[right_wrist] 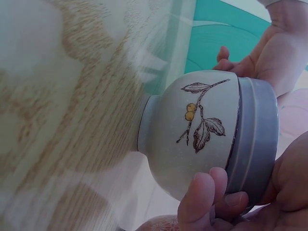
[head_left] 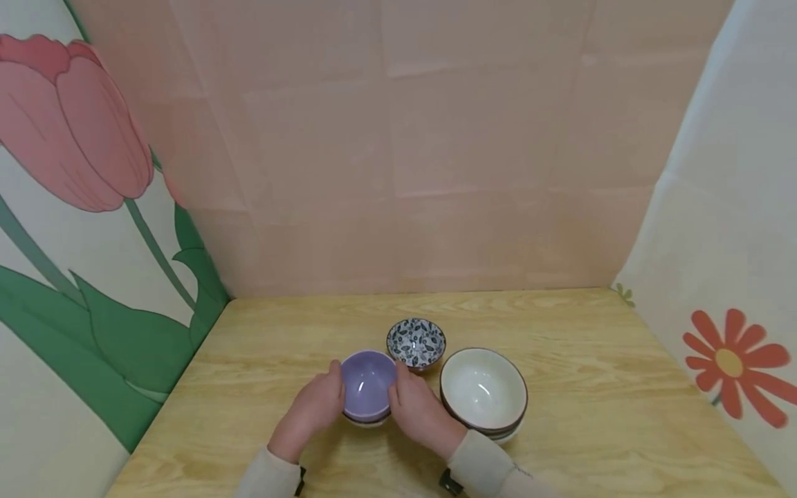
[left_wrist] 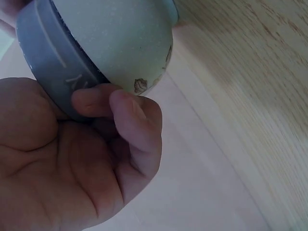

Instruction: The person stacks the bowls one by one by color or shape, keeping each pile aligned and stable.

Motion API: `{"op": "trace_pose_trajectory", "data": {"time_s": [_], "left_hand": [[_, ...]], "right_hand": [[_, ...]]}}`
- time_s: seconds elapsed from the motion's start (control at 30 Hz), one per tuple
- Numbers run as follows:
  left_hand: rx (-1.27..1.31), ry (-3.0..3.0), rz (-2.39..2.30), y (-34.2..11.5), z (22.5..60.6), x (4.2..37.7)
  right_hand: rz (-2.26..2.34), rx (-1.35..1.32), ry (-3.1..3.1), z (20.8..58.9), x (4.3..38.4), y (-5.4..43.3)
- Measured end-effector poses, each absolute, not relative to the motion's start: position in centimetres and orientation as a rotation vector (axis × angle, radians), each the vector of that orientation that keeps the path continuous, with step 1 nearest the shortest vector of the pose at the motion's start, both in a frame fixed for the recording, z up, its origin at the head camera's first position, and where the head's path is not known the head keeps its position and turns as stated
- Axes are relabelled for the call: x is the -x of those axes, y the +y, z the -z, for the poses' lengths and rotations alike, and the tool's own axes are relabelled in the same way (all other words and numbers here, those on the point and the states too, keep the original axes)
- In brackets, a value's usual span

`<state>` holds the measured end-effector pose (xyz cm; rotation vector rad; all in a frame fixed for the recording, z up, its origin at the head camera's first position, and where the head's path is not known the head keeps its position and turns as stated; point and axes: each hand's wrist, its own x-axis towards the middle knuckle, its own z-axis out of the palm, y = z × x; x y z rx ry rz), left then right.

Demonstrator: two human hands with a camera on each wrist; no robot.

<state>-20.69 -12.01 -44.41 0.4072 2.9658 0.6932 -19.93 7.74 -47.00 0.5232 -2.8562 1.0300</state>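
Note:
A purple bowl (head_left: 367, 384) sits nested in a cream bowl (right_wrist: 166, 127) painted with a brown leafy twig and yellow berries. My left hand (head_left: 315, 409) grips the purple bowl from the left, and its curled fingertips (left_wrist: 136, 113) lie where the two bowls meet. From the other side my right hand (head_left: 422, 409) holds the same bowl, thumb near the rim and fingers underneath along the seam. The cream bowl's foot is close over the wooden table (head_left: 261, 360) in the right wrist view. Most of the cream bowl is hidden under the purple one from above.
Just behind my right hand stands a small bowl (head_left: 416, 342) with a dark floral pattern. A stack of larger white bowls (head_left: 482, 387) with brown rims is right of that hand. A pink cloth wall (head_left: 398, 173) closes off the table's back; flower-printed cloths flank it.

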Motion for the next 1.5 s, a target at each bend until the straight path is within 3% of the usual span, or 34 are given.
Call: {"op": "trace_pose_trajectory", "data": {"time_s": [0.3, 1.5], "left_hand": [[-0.324, 3.037, -0.541, -11.52, 44.27, 20.74], [-0.312, 2.883, -0.729, -11.75, 43.78, 20.68]], "right_hand": [[-0.957, -0.542, -2.836, 46.94, 20.22, 7.68], [-0.907, -0.513, -2.835, 46.93, 20.06, 7.46]]}}
